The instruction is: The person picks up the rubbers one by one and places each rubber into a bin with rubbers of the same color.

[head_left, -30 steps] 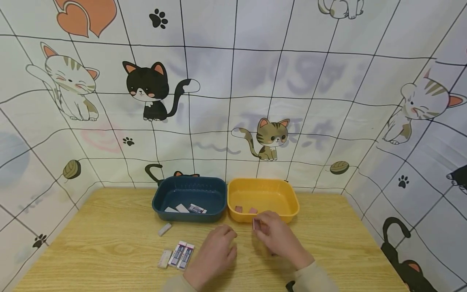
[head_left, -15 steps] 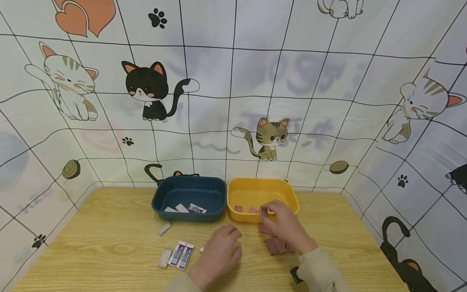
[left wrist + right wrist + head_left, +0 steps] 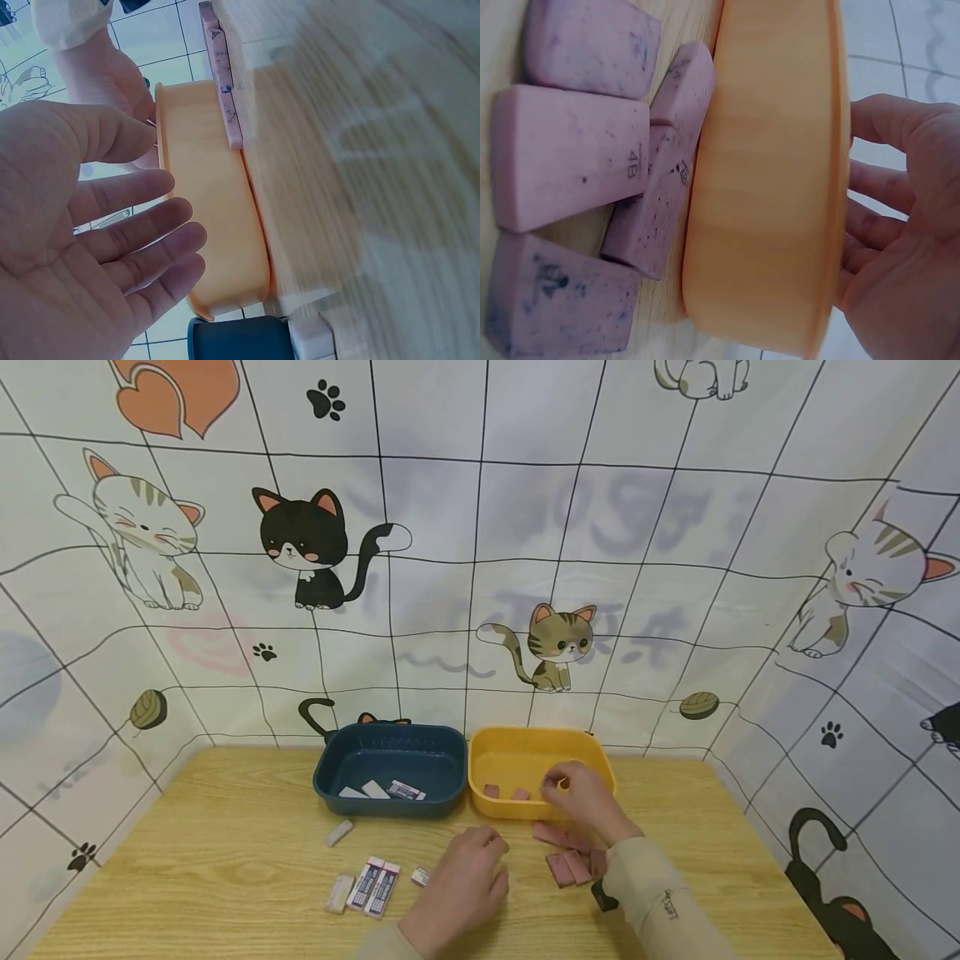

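Note:
My right hand [image 3: 585,802] reaches over the front rim of the yellow bin [image 3: 510,810], fingers bent inward. In the right wrist view its fingertips pass behind the bin's orange-looking wall [image 3: 761,187], so whether they hold an eraser is hidden. Two pink erasers [image 3: 491,791] show inside that bin. Several more pink erasers [image 3: 574,157], some printed 4B, lie on the table before it, under my right forearm. My left hand [image 3: 461,885] hovers over the table's middle. Its fingers [image 3: 142,229] are loosely bent with nothing in the palm. Beside it lies a small white eraser [image 3: 421,877].
A dark blue bin [image 3: 390,807] stands against the yellow one's left side, with white erasers [image 3: 375,789] inside. Left of my left hand are two sleeved erasers [image 3: 382,889] and a bare white eraser [image 3: 340,893]; another white eraser [image 3: 340,832] lies nearer the blue bin.
My right hand, pinching a pink eraser earlier, has moved up and right over the yellow bin's rim, uncovering the pink erasers on the table. My left hand has drifted slightly right.

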The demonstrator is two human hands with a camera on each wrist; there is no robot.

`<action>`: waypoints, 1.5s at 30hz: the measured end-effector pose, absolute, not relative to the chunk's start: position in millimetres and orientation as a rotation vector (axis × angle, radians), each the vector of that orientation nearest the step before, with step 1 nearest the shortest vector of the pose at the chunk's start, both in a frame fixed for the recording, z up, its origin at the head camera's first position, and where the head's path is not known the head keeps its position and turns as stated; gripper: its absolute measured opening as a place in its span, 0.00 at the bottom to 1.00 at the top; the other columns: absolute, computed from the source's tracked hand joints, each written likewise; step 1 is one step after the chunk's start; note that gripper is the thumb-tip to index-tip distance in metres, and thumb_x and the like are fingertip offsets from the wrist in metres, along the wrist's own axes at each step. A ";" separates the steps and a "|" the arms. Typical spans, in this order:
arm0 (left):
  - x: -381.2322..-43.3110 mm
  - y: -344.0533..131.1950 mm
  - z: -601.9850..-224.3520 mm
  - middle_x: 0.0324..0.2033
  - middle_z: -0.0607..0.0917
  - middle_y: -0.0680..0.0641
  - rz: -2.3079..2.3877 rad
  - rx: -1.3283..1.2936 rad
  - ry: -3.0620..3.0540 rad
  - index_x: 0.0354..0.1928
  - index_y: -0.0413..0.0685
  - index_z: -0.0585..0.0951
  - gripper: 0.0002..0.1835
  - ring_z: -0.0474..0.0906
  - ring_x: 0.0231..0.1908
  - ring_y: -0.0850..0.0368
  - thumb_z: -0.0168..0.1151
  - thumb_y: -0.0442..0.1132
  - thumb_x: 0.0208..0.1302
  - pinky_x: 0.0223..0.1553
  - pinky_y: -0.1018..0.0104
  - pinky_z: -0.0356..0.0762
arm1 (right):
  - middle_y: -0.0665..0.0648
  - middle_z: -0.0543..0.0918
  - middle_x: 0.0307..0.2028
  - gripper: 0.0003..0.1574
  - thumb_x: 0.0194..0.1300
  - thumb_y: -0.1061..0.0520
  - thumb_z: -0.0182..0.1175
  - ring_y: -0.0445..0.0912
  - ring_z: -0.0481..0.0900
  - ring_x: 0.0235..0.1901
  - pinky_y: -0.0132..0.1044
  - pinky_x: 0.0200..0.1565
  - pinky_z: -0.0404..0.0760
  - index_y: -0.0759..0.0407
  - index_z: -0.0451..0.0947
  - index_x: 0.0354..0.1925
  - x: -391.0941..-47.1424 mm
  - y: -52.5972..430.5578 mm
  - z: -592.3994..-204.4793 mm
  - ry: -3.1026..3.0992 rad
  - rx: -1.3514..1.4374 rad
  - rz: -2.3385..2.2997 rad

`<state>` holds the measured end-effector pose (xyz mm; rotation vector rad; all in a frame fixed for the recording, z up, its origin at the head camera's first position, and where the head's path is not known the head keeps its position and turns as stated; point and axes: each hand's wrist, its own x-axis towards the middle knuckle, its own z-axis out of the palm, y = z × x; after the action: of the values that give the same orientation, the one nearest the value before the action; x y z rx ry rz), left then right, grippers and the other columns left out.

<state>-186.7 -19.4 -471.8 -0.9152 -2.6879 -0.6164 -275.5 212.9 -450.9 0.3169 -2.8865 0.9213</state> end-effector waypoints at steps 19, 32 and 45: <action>-185.5 -20.8 -473.1 0.40 0.81 0.52 -0.618 -0.913 -2.694 0.45 0.43 0.86 0.10 0.77 0.42 0.58 0.66 0.37 0.64 0.48 0.60 0.79 | 0.55 0.85 0.37 0.07 0.61 0.60 0.71 0.48 0.78 0.36 0.41 0.41 0.81 0.61 0.85 0.38 -303.4 210.2 -455.1 -3.070 0.029 0.883; -183.4 -18.9 -467.8 0.42 0.82 0.51 -0.634 -0.894 -2.722 0.46 0.43 0.86 0.11 0.77 0.42 0.58 0.66 0.38 0.64 0.48 0.61 0.79 | 0.64 0.85 0.50 0.24 0.60 0.59 0.65 0.57 0.83 0.48 0.51 0.48 0.85 0.68 0.83 0.54 -289.9 212.4 -447.5 -2.955 0.118 0.947; -183.2 -29.8 -463.1 0.50 0.84 0.44 -0.625 -0.750 -2.835 0.50 0.43 0.86 0.15 0.80 0.51 0.48 0.68 0.41 0.64 0.58 0.51 0.79 | 0.58 0.85 0.45 0.12 0.65 0.63 0.67 0.48 0.80 0.41 0.47 0.45 0.82 0.61 0.85 0.47 -247.1 193.1 -443.1 -2.708 0.391 0.892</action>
<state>-183.2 -29.8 -463.1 -0.7505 -2.8347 -0.6254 -247.1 193.1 -443.1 0.3915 -2.7075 0.8919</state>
